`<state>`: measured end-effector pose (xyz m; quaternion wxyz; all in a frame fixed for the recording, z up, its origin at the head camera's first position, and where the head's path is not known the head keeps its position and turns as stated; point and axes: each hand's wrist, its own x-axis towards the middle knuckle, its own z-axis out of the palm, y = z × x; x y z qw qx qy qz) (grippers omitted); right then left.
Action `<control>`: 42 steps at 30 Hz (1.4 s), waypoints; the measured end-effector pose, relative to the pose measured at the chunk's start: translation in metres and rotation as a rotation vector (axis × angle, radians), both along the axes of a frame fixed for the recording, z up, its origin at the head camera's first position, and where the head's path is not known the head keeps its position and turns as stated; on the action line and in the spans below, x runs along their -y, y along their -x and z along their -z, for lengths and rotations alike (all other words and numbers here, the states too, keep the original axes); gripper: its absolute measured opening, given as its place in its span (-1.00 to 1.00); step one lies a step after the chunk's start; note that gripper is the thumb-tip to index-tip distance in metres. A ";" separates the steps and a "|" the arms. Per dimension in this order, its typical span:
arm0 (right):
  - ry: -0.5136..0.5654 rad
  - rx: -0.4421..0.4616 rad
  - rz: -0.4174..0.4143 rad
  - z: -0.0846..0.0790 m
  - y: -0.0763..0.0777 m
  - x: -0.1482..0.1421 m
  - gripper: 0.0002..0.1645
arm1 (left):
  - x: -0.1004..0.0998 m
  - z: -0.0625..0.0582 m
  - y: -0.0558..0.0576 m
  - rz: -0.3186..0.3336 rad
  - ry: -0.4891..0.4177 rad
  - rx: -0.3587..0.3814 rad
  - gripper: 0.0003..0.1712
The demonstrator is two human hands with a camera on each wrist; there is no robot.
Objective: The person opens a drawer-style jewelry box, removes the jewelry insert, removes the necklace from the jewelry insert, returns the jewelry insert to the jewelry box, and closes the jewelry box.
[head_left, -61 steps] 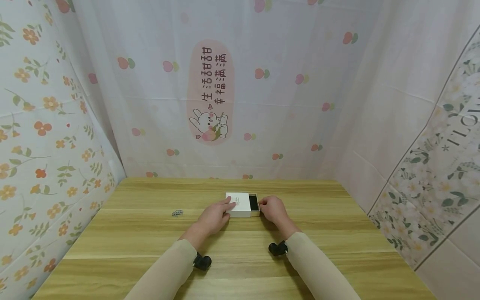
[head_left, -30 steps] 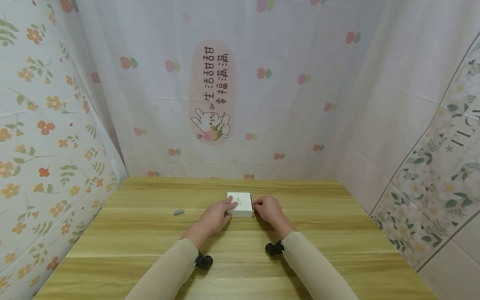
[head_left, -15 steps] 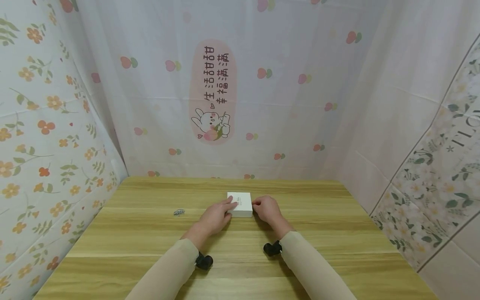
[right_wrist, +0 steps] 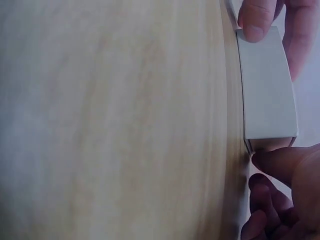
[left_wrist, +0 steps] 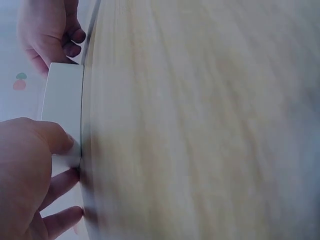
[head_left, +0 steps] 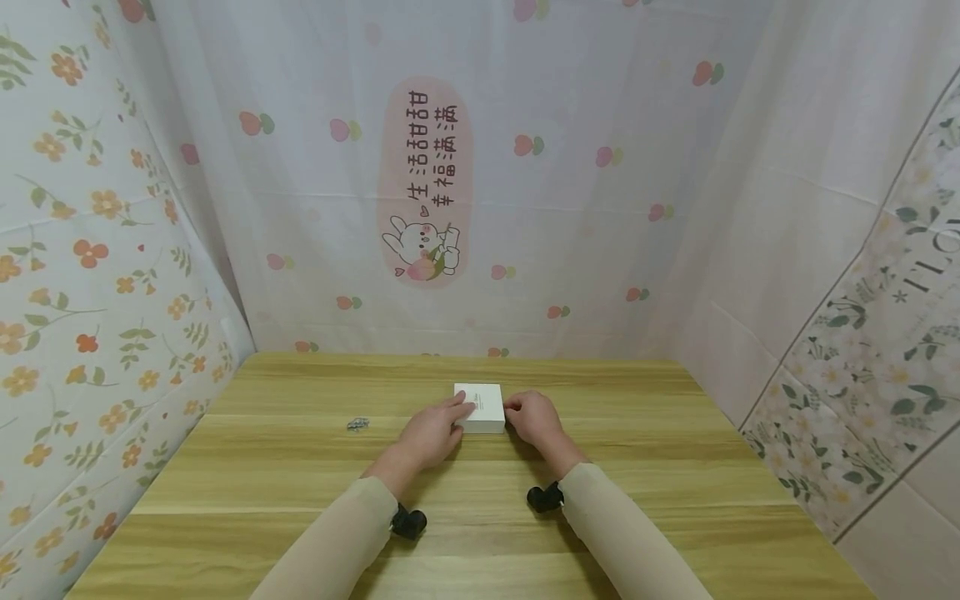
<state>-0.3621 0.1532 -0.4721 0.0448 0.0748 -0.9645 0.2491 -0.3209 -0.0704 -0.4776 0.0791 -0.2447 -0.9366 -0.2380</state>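
Observation:
A small white box (head_left: 480,407) lies flat on the wooden table (head_left: 300,483), its drawer slid fully in. My left hand (head_left: 431,433) holds its left end, with the index finger on the lid and the thumb against the near side. In the left wrist view that thumb (left_wrist: 57,142) presses the white box (left_wrist: 62,110). My right hand (head_left: 532,417) sits at the box's right end with curled fingers, its thumb (right_wrist: 272,159) against the end face of the white box (right_wrist: 265,90). The left hand's fingers (right_wrist: 255,20) pinch the far end.
A small metallic object (head_left: 357,425) lies on the table left of the box. Patterned fabric walls (head_left: 97,275) close in the table on the left, back and right. Black wrist cameras (head_left: 408,522) sit under both sleeves.
Two seconds ago the drawer stuck out at the box's right end, showing a dark inside. My right hand has pushed it left until it closed. The left hand has stayed put.

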 end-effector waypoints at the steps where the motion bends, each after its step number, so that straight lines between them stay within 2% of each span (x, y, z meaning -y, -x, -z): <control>1: 0.006 0.002 -0.002 0.000 -0.001 -0.001 -0.78 | -0.001 -0.001 0.000 -0.007 0.021 -0.002 -0.43; 5: 0.039 0.026 -0.021 0.000 -0.004 -0.004 -0.77 | -0.007 -0.007 -0.001 -0.025 0.118 -0.005 -0.43; 9: 0.089 0.061 -0.034 -0.003 -0.009 -0.010 -0.66 | -0.012 -0.015 -0.004 -0.025 0.190 -0.007 -0.41; 14: 0.127 0.077 -0.020 -0.009 -0.014 -0.020 -0.57 | -0.015 -0.021 -0.008 -0.032 0.225 0.000 -0.38; 18: 0.143 0.088 -0.008 -0.013 -0.016 -0.030 -0.56 | -0.022 -0.024 -0.013 -0.044 0.253 -0.031 -0.36; 22: 0.172 0.100 0.000 -0.015 -0.016 -0.037 -0.54 | -0.037 -0.023 -0.025 -0.074 0.300 -0.064 -0.30; 26: 0.164 0.084 0.000 -0.013 -0.015 -0.042 -0.53 | -0.052 -0.017 -0.038 -0.131 0.286 -0.016 -0.23; 29: 0.155 0.079 0.007 -0.010 -0.014 -0.044 -0.55 | -0.060 -0.011 -0.041 -0.161 0.263 0.022 -0.18; 34: 0.156 0.085 0.017 -0.012 -0.015 -0.045 -0.55 | -0.060 -0.009 -0.034 -0.179 0.264 0.067 -0.13; 42: 0.155 0.080 0.012 -0.013 -0.015 -0.046 -0.56 | -0.056 -0.013 -0.004 -0.201 0.237 0.185 -0.08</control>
